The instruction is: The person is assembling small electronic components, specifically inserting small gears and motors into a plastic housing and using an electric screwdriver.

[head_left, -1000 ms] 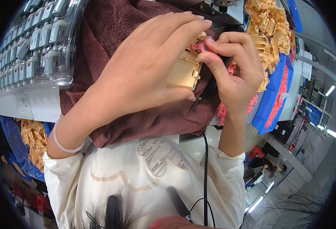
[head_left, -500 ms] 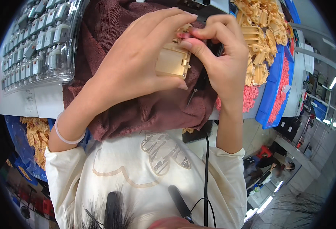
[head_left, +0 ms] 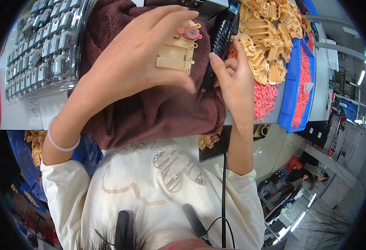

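Note:
My left hand (head_left: 129, 58) curves around a cream plastic housing (head_left: 172, 60) on the maroon towel (head_left: 158, 118), fingers over its far end and thumb by its near edge. A pink plastic piece (head_left: 191, 33) with a dark round centre sits at the housing's far end. My right hand (head_left: 238, 79) is closed around the lower part of a black electric screwdriver (head_left: 221, 37), thumb against its side. The screwdriver's thin bit (head_left: 200, 98) points toward me over the towel. Some of the right fingers are hidden behind the tool and the hand.
A clear tray of small grey motors (head_left: 45, 48) stands at the left. Right of the towel lie a heap of cream housings (head_left: 266, 41) and loose pink pieces (head_left: 264, 100). Beyond them, a blue bin (head_left: 293, 96) holds more pink pieces. A black cable (head_left: 224, 191) hangs in front of me.
My right hand has let go of the pink piece at the housing and moved to the screwdriver, now gripping it. My left hand stays around the housing.

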`<state>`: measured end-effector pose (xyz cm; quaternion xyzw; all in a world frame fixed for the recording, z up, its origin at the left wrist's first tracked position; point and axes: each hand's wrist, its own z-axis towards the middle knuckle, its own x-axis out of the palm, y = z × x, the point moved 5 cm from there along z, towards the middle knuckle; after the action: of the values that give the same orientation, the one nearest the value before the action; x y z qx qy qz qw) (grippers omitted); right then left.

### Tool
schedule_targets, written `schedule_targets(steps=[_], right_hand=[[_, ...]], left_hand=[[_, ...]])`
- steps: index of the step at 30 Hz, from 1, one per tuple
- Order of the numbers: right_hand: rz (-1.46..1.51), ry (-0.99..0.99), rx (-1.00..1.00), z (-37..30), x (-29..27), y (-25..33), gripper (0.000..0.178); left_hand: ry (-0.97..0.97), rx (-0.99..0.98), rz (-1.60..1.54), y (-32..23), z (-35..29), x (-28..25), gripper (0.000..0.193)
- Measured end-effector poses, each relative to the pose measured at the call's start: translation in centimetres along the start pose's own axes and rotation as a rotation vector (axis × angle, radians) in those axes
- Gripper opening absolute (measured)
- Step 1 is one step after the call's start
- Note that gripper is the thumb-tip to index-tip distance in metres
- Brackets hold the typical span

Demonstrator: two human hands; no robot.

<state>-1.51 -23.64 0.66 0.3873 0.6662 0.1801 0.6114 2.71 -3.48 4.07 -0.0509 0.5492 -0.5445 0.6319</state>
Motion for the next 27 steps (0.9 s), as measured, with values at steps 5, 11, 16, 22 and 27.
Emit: schedule_targets(steps=[5,11,16,22,27], right_hand=[[0.229,0.036,0.045,-0.8,0.0,-0.4,0.085],[0.341,0.009,0.02,-1.3,0.3,0.2,0.086],[0.855,0.104,0.077,-1.6,-0.3,-0.9,0.084],[0.8,0.123,-0.24,-2.3,-3.4,2.5,0.089],[0.896,0.296,-0.799,0.9,-6.4,9.2,0.073]], left_hand=[[-0.022,-0.011,-0.034,0.1,1.4,0.1,0.048],[-0.107,0.015,-0.168,0.8,1.3,1.3,0.022],[-0.089,-0.026,-0.169,0.8,1.5,1.2,0.018],[-0.161,-0.022,-0.17,1.4,1.0,1.6,0.018],[-0.17,-0.055,-0.161,1.3,0.9,1.7,0.018]])
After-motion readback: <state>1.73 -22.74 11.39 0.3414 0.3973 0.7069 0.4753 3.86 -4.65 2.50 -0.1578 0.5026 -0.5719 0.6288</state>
